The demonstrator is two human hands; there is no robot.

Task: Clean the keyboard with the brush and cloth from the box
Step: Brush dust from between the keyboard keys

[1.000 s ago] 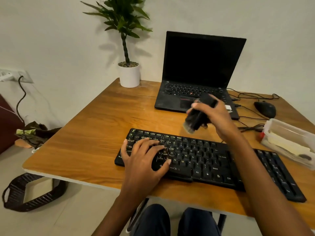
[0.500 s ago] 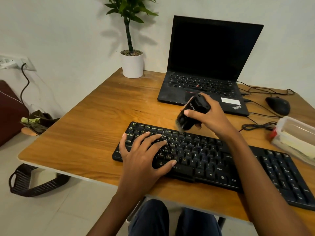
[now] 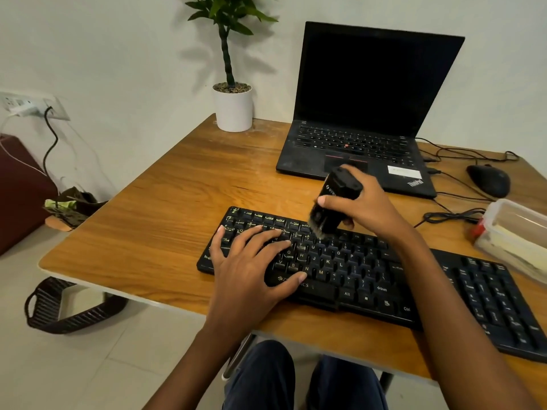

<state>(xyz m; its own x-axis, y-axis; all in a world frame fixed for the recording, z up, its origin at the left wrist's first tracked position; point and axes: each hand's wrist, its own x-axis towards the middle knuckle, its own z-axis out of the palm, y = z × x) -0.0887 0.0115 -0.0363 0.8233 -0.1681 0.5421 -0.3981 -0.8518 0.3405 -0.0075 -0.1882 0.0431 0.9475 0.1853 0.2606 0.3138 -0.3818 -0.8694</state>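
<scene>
Head view: wooden surface (image 3: 165,220) set against white wall. Black keyboard (image 3: 355,270) along near edge, running toward near right corner. Left hand (image 3: 248,267) lies flat on keyboard's left half, fingers spread, gripping nothing. Right hand (image 3: 370,208) clasps black brush (image 3: 334,202), blurred bristles down at upper key rows. Clear box (image 3: 515,235) at right edge, pale contents unclear. Open laptop (image 3: 370,113) at far edge, screen dark; mouse (image 3: 488,180) and cables to its right. Potted plant (image 3: 233,108) on far left corner. Wall socket (image 3: 29,106) off to left; dark basket (image 3: 68,309) on tiled floor.

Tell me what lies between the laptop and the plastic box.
Head view: a black mouse and loose black cables lie between the laptop and the plastic box.
</scene>
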